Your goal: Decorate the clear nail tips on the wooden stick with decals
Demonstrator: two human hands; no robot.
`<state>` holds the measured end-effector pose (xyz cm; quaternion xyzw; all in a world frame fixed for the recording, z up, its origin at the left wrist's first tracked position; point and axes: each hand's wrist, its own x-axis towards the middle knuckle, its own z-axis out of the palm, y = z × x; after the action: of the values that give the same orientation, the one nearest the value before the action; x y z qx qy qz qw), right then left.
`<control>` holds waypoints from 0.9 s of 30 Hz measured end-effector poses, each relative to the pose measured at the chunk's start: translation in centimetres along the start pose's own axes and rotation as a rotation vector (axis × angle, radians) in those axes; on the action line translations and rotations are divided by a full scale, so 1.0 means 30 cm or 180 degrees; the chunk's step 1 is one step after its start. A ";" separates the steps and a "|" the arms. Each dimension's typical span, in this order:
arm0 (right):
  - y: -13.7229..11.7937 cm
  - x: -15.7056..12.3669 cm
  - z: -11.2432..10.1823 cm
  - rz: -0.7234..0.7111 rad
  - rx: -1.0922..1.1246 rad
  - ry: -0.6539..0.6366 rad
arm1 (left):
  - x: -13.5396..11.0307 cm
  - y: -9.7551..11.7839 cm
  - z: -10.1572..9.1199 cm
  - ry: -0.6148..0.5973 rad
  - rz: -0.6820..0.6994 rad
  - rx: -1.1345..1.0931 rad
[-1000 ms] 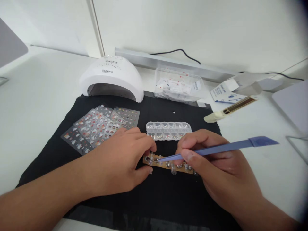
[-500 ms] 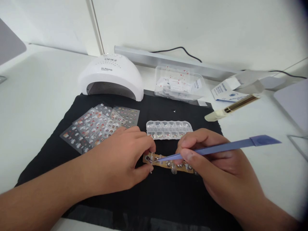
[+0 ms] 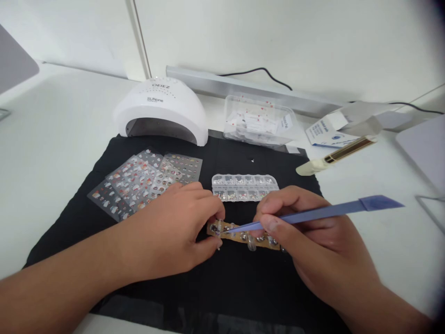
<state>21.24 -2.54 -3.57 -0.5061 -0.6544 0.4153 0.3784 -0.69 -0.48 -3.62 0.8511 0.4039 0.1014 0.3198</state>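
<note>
My left hand pinches the left end of a tan strip between thumb and fingers. Shiny round metal pieces and clear nail tips sit along that strip. In my right hand is a pair of blue-purple tweezers, held like a pen. Its fine point reaches the strip near my left thumb, at one of the clear tips; whether it grips anything there is too small to tell. Just behind the strip lies a clear compartment case of small rhinestones.
Several sticker sheets overlap on the black mat at left. Behind stand a white nail lamp and a clear plastic box of packets. At right are an alcohol pad box and a cream bottle with a gold cap.
Almost nothing differs. The rear end of the tweezers has shifted very slightly to the left, while both hands keep their places.
</note>
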 end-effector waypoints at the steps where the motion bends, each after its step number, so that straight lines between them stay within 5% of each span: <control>1: -0.001 -0.001 0.000 0.0012 -0.0002 -0.0009 | 0.000 0.000 0.000 0.0005 -0.0010 0.0003; 15: -0.007 0.002 0.001 -0.0003 -0.0131 0.0036 | -0.009 -0.001 0.002 0.0035 -0.0016 0.0108; 27: -0.002 0.010 0.003 -0.0196 -0.0150 0.0087 | -0.020 0.004 -0.034 0.0177 0.0450 0.0466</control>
<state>21.08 -2.29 -3.54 -0.5001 -0.6740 0.3809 0.3880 -1.46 -0.52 -2.72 0.8953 0.3579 0.1175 0.2376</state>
